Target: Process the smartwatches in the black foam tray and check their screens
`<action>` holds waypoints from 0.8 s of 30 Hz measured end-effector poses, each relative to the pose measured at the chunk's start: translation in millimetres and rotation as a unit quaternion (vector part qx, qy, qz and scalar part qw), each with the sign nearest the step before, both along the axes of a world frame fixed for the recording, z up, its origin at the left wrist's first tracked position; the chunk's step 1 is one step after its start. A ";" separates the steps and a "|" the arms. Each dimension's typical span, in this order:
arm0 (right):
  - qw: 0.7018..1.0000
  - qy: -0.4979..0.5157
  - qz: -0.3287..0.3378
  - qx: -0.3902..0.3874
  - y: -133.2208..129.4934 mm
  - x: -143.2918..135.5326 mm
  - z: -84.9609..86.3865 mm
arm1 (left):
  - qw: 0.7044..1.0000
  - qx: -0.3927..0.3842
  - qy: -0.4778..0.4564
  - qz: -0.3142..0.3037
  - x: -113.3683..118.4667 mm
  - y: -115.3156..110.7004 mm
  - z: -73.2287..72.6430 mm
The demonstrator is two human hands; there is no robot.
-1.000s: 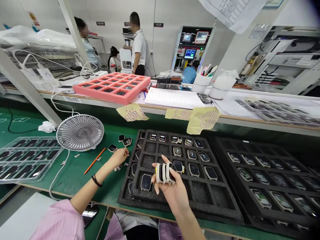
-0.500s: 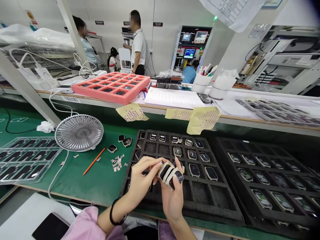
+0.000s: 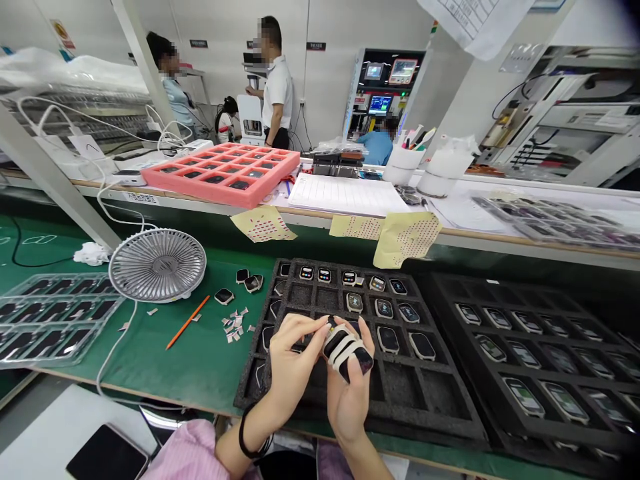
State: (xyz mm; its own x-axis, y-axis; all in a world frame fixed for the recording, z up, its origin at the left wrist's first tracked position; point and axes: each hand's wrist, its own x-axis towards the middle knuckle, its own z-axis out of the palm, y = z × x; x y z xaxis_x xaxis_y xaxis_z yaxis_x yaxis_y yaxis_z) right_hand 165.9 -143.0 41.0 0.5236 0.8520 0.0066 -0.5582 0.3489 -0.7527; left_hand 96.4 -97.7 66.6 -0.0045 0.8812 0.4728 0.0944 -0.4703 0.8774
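Observation:
Over the black foam tray (image 3: 400,387), my right hand (image 3: 347,403) is closed around smartwatch pieces (image 3: 356,360). They show as pale-rimmed dark parts lying against each other; whether they are one opened watch or two, I cannot tell. My left hand (image 3: 293,360) comes in from the left, its thumb and index finger pinched at the upper left end of these pieces. A small yellow bit shows by those fingertips, but what they grip is mostly hidden. Several watches, such as a watch with a lit screen (image 3: 355,303), sit in the tray's pockets around my hands.
Right of the tray stands a second foam tray (image 3: 457,347) with watches. Leftward lie small silvery pieces (image 3: 234,328), loose watches (image 3: 225,296), an orange stick (image 3: 187,323), a grey fan (image 3: 165,265) and a clear tray (image 3: 55,357). A shelf with a pink foam tray (image 3: 200,187) runs behind.
Both hands have shifted slightly right with the watch pieces. These have tilted, so more of the dark faces shows. My left fingers stay pinched at the upper end.

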 end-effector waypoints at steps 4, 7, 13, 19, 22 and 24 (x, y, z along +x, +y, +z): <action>1.000 -0.025 -0.009 0.007 -1.0 -1.2 -2.6 | 1.000 -0.002 -0.004 -0.009 1.2 -0.2 -0.3; 0.999 -0.041 -0.022 0.006 -1.1 -2.1 -4.2 | 1.000 0.001 -0.002 -0.028 1.3 -1.5 -0.8; 0.998 -0.049 -0.030 -0.010 -0.4 -0.1 -5.2 | 0.994 -0.010 0.022 -0.107 1.6 -4.6 -11.3; 0.998 -0.053 -0.033 -0.024 2.2 3.1 -5.1 | 0.986 -0.044 -0.023 -0.159 4.9 -19.1 -29.9; 0.998 -0.047 -0.031 -0.027 3.0 2.4 -6.2 | 0.984 -0.047 -0.045 -0.166 4.4 -22.6 -37.0; 0.998 -0.042 -0.041 -0.029 2.8 2.3 -5.7 | 0.981 -0.045 -0.036 -0.187 1.0 -21.5 -39.6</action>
